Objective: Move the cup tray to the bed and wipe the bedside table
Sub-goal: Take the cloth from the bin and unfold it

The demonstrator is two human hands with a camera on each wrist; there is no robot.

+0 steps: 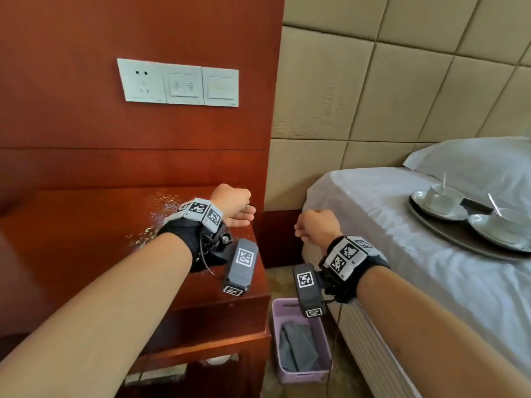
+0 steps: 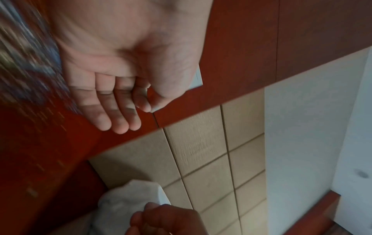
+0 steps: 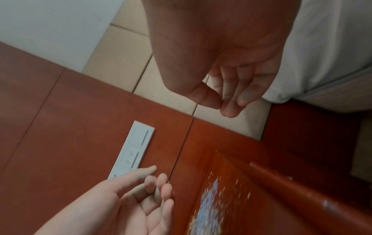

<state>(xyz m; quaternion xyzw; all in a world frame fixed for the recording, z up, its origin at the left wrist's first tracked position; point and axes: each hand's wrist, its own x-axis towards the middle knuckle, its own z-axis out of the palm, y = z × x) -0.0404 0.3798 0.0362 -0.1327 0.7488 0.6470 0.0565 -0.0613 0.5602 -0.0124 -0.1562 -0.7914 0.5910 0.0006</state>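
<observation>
I see the cup tray point(image 1: 448, 234) on the bed point(image 1: 388, 239), and both my left hand point(image 1: 234, 206) and right hand point(image 1: 316, 228) hover with fingers relaxed, empty, by the speckled table point(image 1: 86, 225).

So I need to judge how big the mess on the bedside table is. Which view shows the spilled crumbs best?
The head view: the crumbs lie sharp across the bedside table top, partly hidden by the left hand. The right wrist view shows them smeared by blur; the left wrist view shows only blurred streaks at its left edge.
</observation>
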